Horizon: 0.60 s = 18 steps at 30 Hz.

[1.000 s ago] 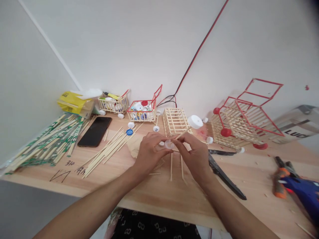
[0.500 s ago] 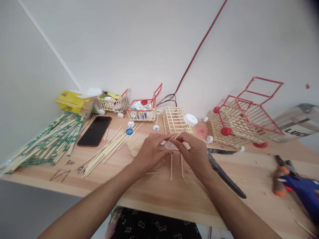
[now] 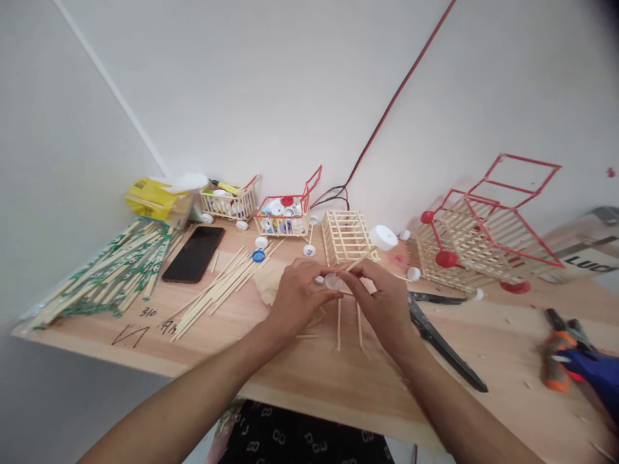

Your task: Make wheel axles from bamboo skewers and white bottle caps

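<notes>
Head view: over the middle of the desk (image 3: 300,377), the left hand (image 3: 297,298) still pinches a clear cap (image 3: 333,281) against the right hand (image 3: 384,306), whose fingers grip a stick (image 3: 362,256). Its white cap (image 3: 384,237) has swung slightly away from the lattice box (image 3: 344,235).

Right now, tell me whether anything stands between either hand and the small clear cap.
Nothing visible does. The left hand pinches the clear cap, and the right hand holds the thin stick, white cap on its far end, right against it. Below, loose sticks lie on the table, apart.
</notes>
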Available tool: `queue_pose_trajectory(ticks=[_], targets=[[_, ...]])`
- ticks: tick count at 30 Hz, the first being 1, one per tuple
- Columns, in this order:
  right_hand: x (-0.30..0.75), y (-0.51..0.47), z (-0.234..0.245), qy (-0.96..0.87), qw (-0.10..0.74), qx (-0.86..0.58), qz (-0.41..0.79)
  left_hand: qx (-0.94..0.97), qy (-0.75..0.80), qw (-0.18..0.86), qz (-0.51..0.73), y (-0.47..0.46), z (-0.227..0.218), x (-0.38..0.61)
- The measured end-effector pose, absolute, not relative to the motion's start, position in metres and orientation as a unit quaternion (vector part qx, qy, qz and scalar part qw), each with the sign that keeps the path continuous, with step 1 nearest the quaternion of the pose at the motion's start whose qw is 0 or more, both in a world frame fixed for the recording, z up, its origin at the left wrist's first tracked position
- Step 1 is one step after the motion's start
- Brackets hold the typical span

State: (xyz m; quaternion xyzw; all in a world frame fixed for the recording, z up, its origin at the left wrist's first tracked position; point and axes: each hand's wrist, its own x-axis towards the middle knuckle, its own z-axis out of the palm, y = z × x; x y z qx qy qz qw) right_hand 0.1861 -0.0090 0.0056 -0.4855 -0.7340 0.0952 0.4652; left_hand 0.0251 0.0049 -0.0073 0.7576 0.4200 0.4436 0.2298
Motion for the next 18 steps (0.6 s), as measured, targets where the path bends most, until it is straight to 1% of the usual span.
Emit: queue_pose_trajectory(ticks=[10, 18], targets=[[0.1895, -0.0086, 0.0052, -0.737, 0.466, -0.484, 0.068, 0.749, 0.43, 0.243, 0.442, 0.0034, -0.007, 0.0287], [0.1932, -0.0077, 0.0076, -0.747, 0.445, -0.487, 0.076, 0.791, 0.375, 0.248, 0.415, 0.0063, -0.0092, 0.0236]])
